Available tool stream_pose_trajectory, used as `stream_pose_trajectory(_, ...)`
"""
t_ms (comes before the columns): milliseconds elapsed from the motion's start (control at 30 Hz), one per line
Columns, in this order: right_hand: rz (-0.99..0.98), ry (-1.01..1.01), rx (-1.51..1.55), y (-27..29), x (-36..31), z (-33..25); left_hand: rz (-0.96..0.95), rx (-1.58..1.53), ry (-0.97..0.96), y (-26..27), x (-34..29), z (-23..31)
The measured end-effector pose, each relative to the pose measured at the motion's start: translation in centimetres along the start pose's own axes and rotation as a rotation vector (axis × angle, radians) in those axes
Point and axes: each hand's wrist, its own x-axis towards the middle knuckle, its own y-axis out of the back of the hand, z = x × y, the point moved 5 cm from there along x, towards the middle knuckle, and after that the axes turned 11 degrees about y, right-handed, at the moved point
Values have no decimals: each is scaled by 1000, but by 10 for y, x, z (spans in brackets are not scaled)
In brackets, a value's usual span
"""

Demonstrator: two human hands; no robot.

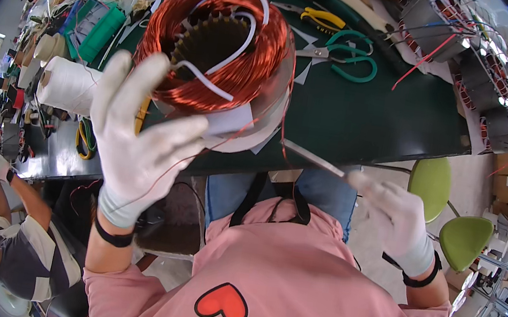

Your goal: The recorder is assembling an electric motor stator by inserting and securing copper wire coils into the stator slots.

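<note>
A motor stator wound with thick copper coils [266, 64] stands tilted at the table's near edge, with white sleeving looped over its bore. My left hand [144, 138], in a white glove, is at its near left side, fingers spread. One thin copper wire runs across the palm of that glove; whether the fingers touch the coil I cannot tell. My right hand [391, 215], also gloved, is closed round the end of a slim flat metal blade [315, 159]. The blade's tip points left, beside loose copper wires hanging from the stator. White paper [231, 119] shows under the coils.
Green-handled scissors [350, 59] and yellow-handled pliers [324, 18] lie behind the stator on the dark green table [387, 125]. A white thread spool [68, 86] is at left, more wound stators [433, 38] at far right. Green chairs [464, 241] stand right; another person [31, 244] sits left.
</note>
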Motion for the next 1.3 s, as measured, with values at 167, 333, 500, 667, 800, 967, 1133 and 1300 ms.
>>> stream_pose_trajectory(167, -288, 154, -133, -16, 22, -42, -73, -110, 20, -11, 6, -12)
stream_pose_trajectory(333, -13, 183, -228, -3, 46, -55, -17, -116, 55, -15, 12, 13)
stream_pose_trajectory(500, -265, -37, -477, 17, 77, -60, 70, -29, 19, -32, 17, 25)
stream_pose_trajectory(667, -4, -148, -5, 0, 86, -38, 265, 31, 28, -44, 23, 39)
stream_pose_trajectory(800, -230, -410, 203, 3, 98, -34, 355, 45, 22, -54, 23, 41)
stream_pose_trajectory(967, -316, -521, 359, -13, 112, -37, 284, 52, 99, -43, 24, 46)
stream_pose_trajectory(1133, -452, -575, 351, -2, 122, -36, -147, -204, 205, 4, 91, 2)
stream_pose_trajectory(1300, -525, -438, 236, -10, 116, -30, -656, -606, -52, -53, 155, -56)
